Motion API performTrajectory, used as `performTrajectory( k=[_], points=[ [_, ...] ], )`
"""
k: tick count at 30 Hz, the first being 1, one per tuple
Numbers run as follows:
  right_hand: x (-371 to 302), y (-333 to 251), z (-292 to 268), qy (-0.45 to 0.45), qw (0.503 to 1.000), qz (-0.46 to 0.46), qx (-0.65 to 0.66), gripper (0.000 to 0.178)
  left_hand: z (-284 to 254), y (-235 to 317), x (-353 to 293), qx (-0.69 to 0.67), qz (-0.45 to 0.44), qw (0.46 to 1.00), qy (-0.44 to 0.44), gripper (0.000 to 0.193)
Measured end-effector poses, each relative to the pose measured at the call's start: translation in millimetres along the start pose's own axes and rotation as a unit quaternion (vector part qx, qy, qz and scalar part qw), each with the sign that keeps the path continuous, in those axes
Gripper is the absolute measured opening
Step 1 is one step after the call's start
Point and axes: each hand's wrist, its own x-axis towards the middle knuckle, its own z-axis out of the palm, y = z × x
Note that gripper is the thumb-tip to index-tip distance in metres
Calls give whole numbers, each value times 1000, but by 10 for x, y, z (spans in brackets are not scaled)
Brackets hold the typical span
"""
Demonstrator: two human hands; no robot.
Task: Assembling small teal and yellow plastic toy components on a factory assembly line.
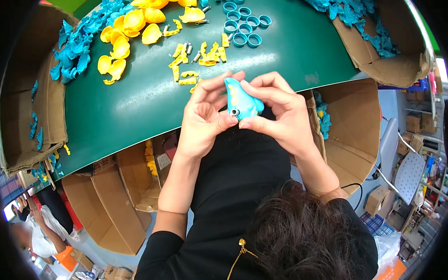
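Note:
Between my two hands is a blue plastic toy part (244, 103) with a pointed top and a row of yellow bumps, held just past the table's near edge. My left hand (202, 122) grips its left side, with the thumb beside a small metal cylinder (235, 112) that pokes out near the bottom. On the other side, my right hand (286, 112) pinches the part between thumb and fingers. The fingertips behind the toy are partly hidden. Small yellow strips (211, 55) and several metal cylinders (197, 56) lie on the green table (290, 54) beyond my hands.
Yellow shells (133, 22) and blue pieces (75, 51) are heaped at the far left. Blue rings (239, 39) cluster at the back. Cardboard boxes flank the table, one left (38, 107) and one right (394, 65); another box (354, 130) stands below. A person (44, 225) is at lower left.

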Motion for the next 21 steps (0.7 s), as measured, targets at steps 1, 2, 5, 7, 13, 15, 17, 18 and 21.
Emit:
performTrajectory(
  k=[1, 2, 5, 7, 13, 15, 17, 18, 21],
  points=[
    [30, -26, -16, -11, 1000, 7, -23, 56, 13, 20, 15, -11, -5, 1000, -5, 76],
    [60, -33, -29, -28, 998, -5, -64, 62, 73, 12, 20, 6, 24, 1000, 14, 69],
    [63, -115, 76, 25, 994, 55, 87, 64, -36, -22, -11, -4, -1, 1000, 2, 63],
    [-7, -80, 91, 67, 996, 28, 59, 59, 14, -52, -37, -21, 8, 1000, 17, 57],
    [-45, 4, 73, 91, 994, -34, 56, 36, 164, -134, -57, -145, -8, 986, 80, 54],
    [-29, 88, 39, 93, 987, -34, 123, 35, 186, -155, -46, -176, 2, 981, 84, 50],
    [-35, 168, 37, 91, 977, -36, 190, 34, 166, -210, -60, -154, 28, 980, 125, 45],
    [-51, 188, 56, 86, 976, -22, 200, 35, 162, -229, -43, -147, 66, 978, 132, 36],
    [-24, 100, -10, 56, 974, 57, 212, 45, -4, -168, -13, 86, 172, 976, 106, 27]
  ],
)
